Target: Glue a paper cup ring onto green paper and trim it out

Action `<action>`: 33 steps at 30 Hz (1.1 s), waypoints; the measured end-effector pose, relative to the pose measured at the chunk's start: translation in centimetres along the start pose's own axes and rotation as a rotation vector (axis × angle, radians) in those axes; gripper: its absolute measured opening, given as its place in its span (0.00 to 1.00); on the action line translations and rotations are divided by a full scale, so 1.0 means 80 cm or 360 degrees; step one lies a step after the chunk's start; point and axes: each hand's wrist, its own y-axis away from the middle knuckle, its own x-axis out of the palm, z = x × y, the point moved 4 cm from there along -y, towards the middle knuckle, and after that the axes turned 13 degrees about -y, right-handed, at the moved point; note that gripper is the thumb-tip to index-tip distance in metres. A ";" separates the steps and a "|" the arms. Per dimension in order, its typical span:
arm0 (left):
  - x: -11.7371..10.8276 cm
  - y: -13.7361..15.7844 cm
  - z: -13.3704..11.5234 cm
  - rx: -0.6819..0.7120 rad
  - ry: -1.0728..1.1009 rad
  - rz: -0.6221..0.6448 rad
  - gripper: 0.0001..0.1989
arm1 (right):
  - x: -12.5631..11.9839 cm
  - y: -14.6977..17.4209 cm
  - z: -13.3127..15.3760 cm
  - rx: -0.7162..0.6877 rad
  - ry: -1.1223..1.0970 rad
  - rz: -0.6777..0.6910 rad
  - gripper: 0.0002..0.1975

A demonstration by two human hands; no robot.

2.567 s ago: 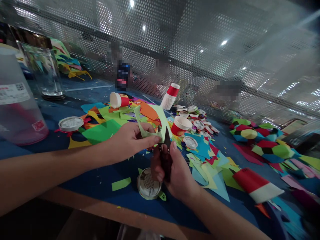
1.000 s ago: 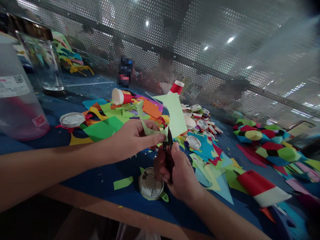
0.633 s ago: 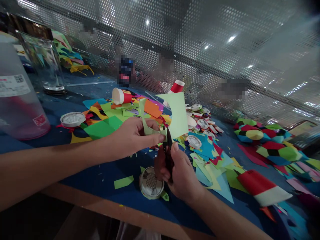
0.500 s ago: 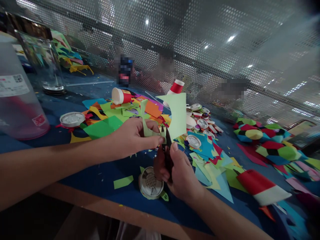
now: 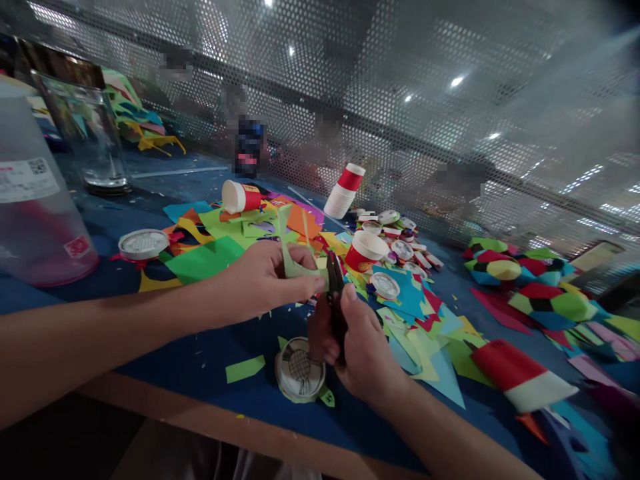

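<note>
My left hand (image 5: 280, 277) pinches a curved strip of pale green paper (image 5: 293, 267) between thumb and fingers. Wrapped round the handles of dark scissors (image 5: 336, 283), my right hand (image 5: 357, 337) keeps the blades pointing up, right beside the paper's edge. The blades look closed or nearly so. Below my hands lies a round white disc (image 5: 301, 368) with a drawn cross-hatched pattern, green paper bits sticking out from under it. A small green paper scrap (image 5: 245, 369) rests to its left.
Coloured paper scraps (image 5: 210, 257) cover the blue table. Red-and-white paper cups (image 5: 365, 252) and a tilted cup stack (image 5: 345, 191) stand behind my hands. At left are a frosted bottle (image 5: 40, 220) and a glass jar (image 5: 93, 133). Colourful paper shapes (image 5: 550, 297) lie at right.
The large pale green piece beside the scissors has come away and is out of sight, uncovering the cup behind. The scissor blades have closed. A narrow strip stays in my left hand.
</note>
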 end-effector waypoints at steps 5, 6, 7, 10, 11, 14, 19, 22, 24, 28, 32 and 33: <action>-0.002 -0.008 0.010 -0.0034 -0.0168 0.0015 0.19 | -0.008 -0.010 0.023 -0.0128 -0.0170 -0.0160 0.25; -0.003 -0.009 0.012 -0.0045 -0.0223 0.0010 0.20 | -0.012 -0.013 0.029 -0.0171 -0.0202 -0.0200 0.25; -0.003 -0.011 0.013 -0.0060 -0.0268 -0.0002 0.21 | -0.016 -0.015 0.035 -0.0215 -0.0226 -0.0243 0.25; -0.002 -0.013 0.019 -0.0125 -0.0323 -0.0041 0.20 | -0.024 -0.018 0.046 -0.0317 -0.0194 -0.0338 0.21; -0.002 -0.013 0.021 -0.0145 -0.0312 -0.0047 0.18 | -0.024 -0.017 0.048 -0.0348 -0.0140 -0.0353 0.19; 0.000 -0.013 0.024 -0.0121 -0.0285 -0.0032 0.13 | -0.020 -0.013 0.046 -0.0425 0.0093 -0.0346 0.18; 0.000 -0.013 0.028 -0.0162 -0.0307 0.0030 0.13 | -0.013 -0.009 0.038 -0.0477 0.0350 -0.0305 0.16; 0.002 -0.014 0.034 -0.0268 -0.0209 0.0104 0.11 | -0.015 -0.007 0.040 -0.0490 0.0368 -0.0300 0.17; 0.003 -0.015 0.033 -0.0222 -0.0166 0.0131 0.09 | -0.017 -0.007 0.042 -0.0413 0.0375 -0.0267 0.17; 0.001 -0.015 0.028 -0.0251 -0.0049 0.0124 0.07 | -0.022 -0.005 0.045 -0.0181 0.0386 -0.0211 0.16; -0.002 -0.016 0.026 -0.0407 0.0226 0.0092 0.05 | -0.023 -0.007 0.045 -0.0151 0.0435 -0.0139 0.14; -0.003 -0.017 0.027 -0.0415 0.0282 0.0076 0.06 | -0.023 -0.008 0.045 -0.0165 0.0442 -0.0123 0.14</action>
